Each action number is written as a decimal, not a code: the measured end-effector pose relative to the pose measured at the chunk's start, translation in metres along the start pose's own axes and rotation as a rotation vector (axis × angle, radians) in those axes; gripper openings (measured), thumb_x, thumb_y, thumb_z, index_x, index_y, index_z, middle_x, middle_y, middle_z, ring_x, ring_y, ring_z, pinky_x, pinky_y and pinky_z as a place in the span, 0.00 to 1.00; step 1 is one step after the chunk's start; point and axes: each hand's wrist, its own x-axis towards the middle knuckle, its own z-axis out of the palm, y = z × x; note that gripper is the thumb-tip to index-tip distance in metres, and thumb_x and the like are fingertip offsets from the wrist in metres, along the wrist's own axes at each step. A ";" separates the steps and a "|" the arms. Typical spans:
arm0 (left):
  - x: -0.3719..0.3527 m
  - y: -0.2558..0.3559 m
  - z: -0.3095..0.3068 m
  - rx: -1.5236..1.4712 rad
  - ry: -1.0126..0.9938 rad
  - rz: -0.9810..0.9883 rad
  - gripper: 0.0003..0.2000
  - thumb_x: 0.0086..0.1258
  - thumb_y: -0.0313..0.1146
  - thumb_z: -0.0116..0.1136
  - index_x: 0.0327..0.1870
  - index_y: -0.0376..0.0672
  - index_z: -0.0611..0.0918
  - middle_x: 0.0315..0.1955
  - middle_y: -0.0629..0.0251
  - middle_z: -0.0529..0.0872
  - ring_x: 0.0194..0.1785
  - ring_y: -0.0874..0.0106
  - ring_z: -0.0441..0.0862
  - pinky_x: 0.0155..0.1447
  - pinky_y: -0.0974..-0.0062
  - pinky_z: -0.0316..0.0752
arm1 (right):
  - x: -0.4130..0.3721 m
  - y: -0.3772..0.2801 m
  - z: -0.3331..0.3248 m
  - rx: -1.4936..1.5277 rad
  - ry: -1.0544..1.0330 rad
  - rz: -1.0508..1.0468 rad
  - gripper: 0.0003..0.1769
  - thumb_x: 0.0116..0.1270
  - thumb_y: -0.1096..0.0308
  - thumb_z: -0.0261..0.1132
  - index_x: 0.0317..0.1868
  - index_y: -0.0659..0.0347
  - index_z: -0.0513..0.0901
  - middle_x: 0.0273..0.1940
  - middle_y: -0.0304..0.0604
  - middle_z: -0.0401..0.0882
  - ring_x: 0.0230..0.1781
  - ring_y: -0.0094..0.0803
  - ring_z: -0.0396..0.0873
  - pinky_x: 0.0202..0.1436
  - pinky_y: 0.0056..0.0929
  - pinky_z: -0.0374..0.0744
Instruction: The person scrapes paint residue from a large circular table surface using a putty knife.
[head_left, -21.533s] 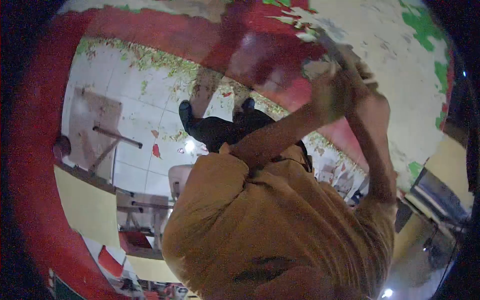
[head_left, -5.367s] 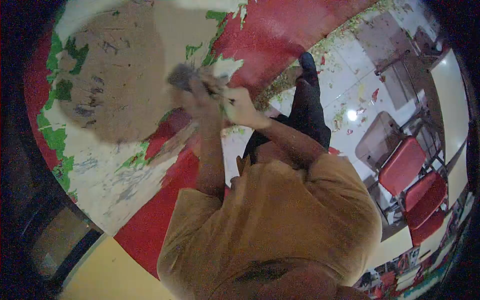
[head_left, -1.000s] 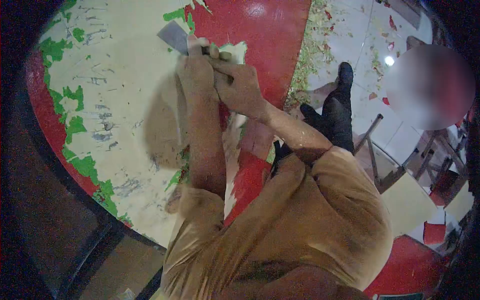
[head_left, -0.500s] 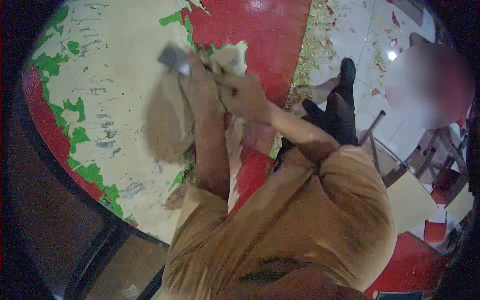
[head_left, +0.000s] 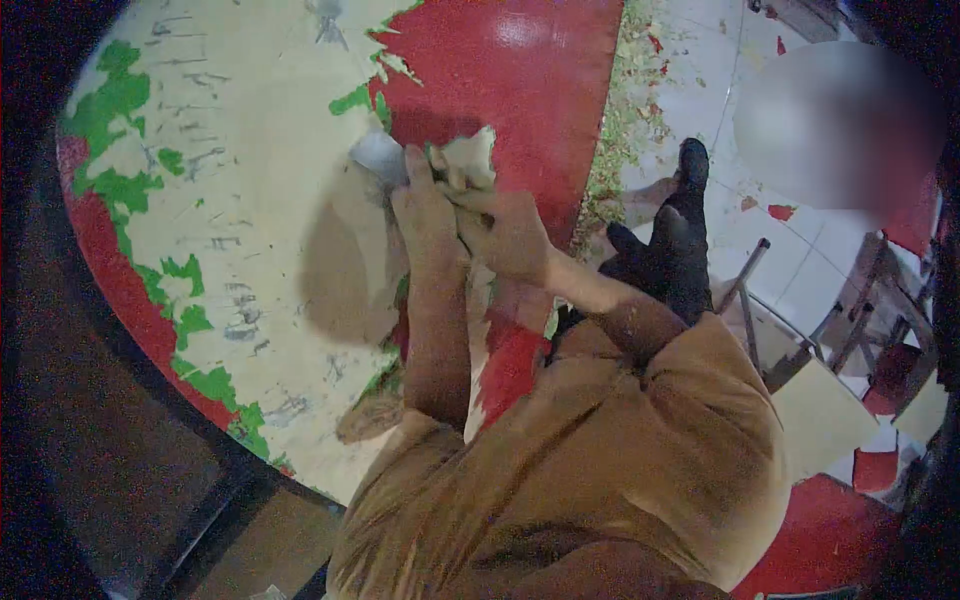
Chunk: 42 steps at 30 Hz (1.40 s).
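My left hand (head_left: 428, 220) and my right hand (head_left: 508, 235) are close together over a large round tabletop. Both are closed around a scraper with a flat, wide metal blade (head_left: 378, 158). The blade sticks out to the left, past the fingers of my left hand. Its handle is mostly hidden by my fingers. Under the blade lies a pale, stripped area of the tabletop (head_left: 280, 150), beside a red coating (head_left: 470, 60) with a ragged edge. A loose-looking pale flap (head_left: 472, 155) shows just beyond my fingers.
Green patches (head_left: 115, 180) and a red strip (head_left: 110, 250) remain along the tabletop's left rim. Scraped flakes (head_left: 625, 120) litter the white tiled floor (head_left: 700, 60) at right. Metal-legged furniture (head_left: 745, 275) and a person, blurred, are at the far right.
The view has shifted, so the tabletop sits lower in the picture. The blade has moved slightly right relative to the surface. Both hands keep their hold on the scraper.
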 end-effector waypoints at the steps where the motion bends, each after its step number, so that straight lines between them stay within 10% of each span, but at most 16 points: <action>1: -0.004 0.014 0.012 -0.107 -0.070 0.006 0.16 0.75 0.40 0.40 0.27 0.43 0.72 0.19 0.69 0.73 0.24 0.75 0.70 0.29 0.76 0.70 | 0.004 -0.002 -0.003 -0.006 0.011 -0.020 0.15 0.62 0.71 0.55 0.49 0.58 0.81 0.31 0.61 0.76 0.25 0.33 0.79 0.32 0.30 0.76; 21: -0.002 0.022 0.043 -0.252 0.015 0.031 0.16 0.75 0.42 0.43 0.27 0.43 0.70 0.19 0.68 0.72 0.22 0.74 0.71 0.28 0.72 0.74 | 0.023 -0.001 -0.035 0.028 -0.336 0.319 0.19 0.60 0.60 0.56 0.53 0.47 0.79 0.38 0.53 0.80 0.33 0.50 0.80 0.36 0.44 0.79; 25: 0.005 0.015 0.030 -0.174 0.042 0.024 0.15 0.75 0.41 0.42 0.27 0.43 0.70 0.20 0.68 0.72 0.22 0.74 0.71 0.28 0.71 0.74 | 0.021 0.002 -0.024 -0.075 -0.204 0.095 0.17 0.58 0.68 0.57 0.49 0.53 0.82 0.28 0.59 0.76 0.19 0.43 0.78 0.25 0.35 0.75; 30: 0.006 0.036 0.030 -0.054 -0.021 0.079 0.14 0.75 0.40 0.41 0.28 0.43 0.69 0.20 0.68 0.72 0.22 0.75 0.70 0.28 0.72 0.73 | 0.035 -0.002 -0.011 -0.080 -0.241 0.245 0.17 0.57 0.69 0.57 0.48 0.53 0.82 0.27 0.60 0.75 0.20 0.46 0.78 0.26 0.37 0.75; 34: 0.001 0.022 0.035 -0.110 0.029 0.086 0.14 0.75 0.40 0.41 0.28 0.43 0.69 0.19 0.68 0.71 0.21 0.75 0.70 0.28 0.73 0.72 | 0.022 0.014 -0.027 0.006 -0.131 -0.017 0.17 0.57 0.64 0.58 0.47 0.55 0.82 0.32 0.57 0.77 0.25 0.41 0.79 0.31 0.36 0.76; 38: 0.000 0.044 0.048 -0.098 0.050 0.037 0.16 0.75 0.42 0.42 0.27 0.44 0.68 0.19 0.69 0.69 0.21 0.74 0.69 0.28 0.72 0.72 | 0.038 0.001 -0.029 -0.074 -0.419 0.293 0.20 0.56 0.54 0.61 0.46 0.52 0.82 0.44 0.48 0.80 0.38 0.45 0.81 0.43 0.38 0.79; 42: -0.006 0.025 0.045 -0.027 0.142 -0.021 0.16 0.75 0.42 0.41 0.26 0.43 0.67 0.18 0.68 0.69 0.22 0.73 0.70 0.28 0.72 0.72 | 0.014 0.011 -0.033 0.022 -0.352 0.242 0.17 0.59 0.67 0.58 0.49 0.54 0.81 0.32 0.55 0.77 0.24 0.32 0.77 0.29 0.30 0.75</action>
